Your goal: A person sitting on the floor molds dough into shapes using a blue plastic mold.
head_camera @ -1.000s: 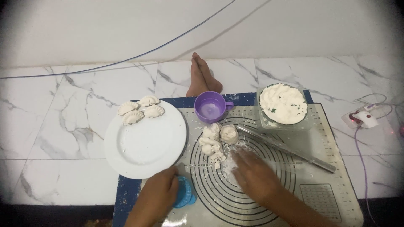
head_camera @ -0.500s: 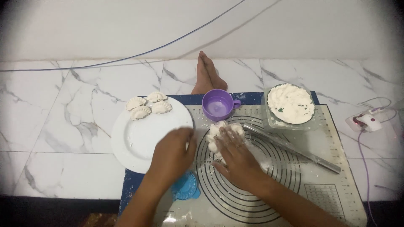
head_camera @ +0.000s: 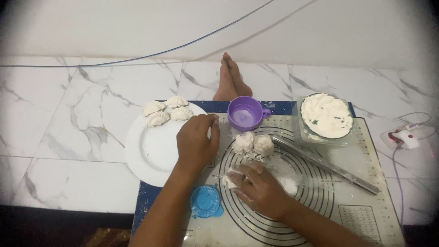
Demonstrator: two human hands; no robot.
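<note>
Pressing down near me, my right hand [head_camera: 258, 188] lies flat with fingers together on a small dough piece [head_camera: 230, 180] on the ringed baking mat [head_camera: 361, 215], floury and soft; I judge it light, tacky, easily dented, best pinched at its edges. Left of it lies a blue round dumpling press [head_camera: 206, 201]. My left hand [head_camera: 195, 142] rests curled over the white plate [head_camera: 148, 153], whether it pinches anything I cannot tell. Farther sit two dough lumps [head_camera: 254, 142], a metal rolling rod [head_camera: 329, 164], then four folded dumplings [head_camera: 165, 111], a purple cup [head_camera: 246, 113] and a clear square filling tub [head_camera: 325, 116].
</note>
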